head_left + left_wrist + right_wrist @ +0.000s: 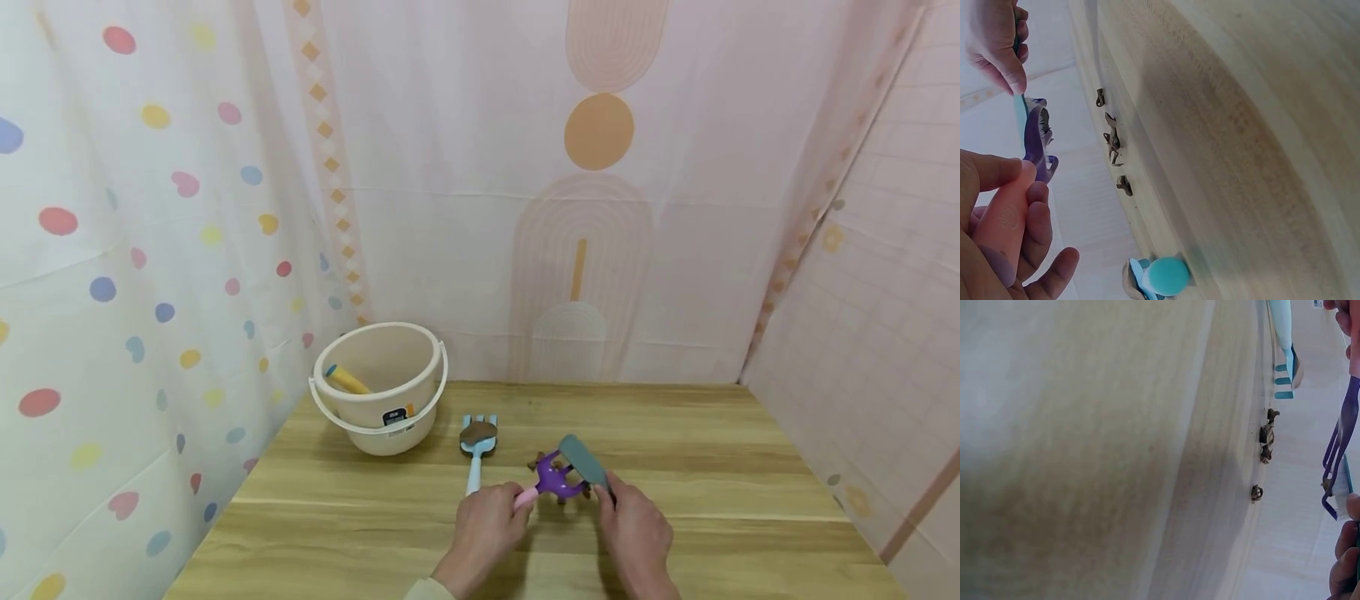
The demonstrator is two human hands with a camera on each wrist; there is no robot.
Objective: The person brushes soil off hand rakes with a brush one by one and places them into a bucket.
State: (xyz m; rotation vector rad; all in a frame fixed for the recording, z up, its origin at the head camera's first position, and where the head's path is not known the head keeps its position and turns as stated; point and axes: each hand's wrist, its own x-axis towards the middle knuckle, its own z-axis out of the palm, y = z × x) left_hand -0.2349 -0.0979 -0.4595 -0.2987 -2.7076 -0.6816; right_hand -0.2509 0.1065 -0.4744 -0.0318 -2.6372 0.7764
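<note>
My left hand (487, 525) grips the pink handle of a purple toy hand rake (553, 478), tines toward the right. The right hand (637, 533) holds a grey-green brush (583, 460) with a flat head. Its pale bristle side (1341, 487) lies against the rake's tines, both held above the table. A brown bit (1327, 485) clings among the tines. Several crumpled brown clumps (1112, 140) lie on the table beneath. Left of them rests a light blue toy rake (476, 467) with a brown patch (478, 432) over its head.
A cream bucket (375, 408) with a lowered white handle stands at the table's back left. Inside it leans a yellow handle (347, 380) with a blue end. Patterned curtains (450, 250) hang behind the wood-grain table (712, 483) and along both sides.
</note>
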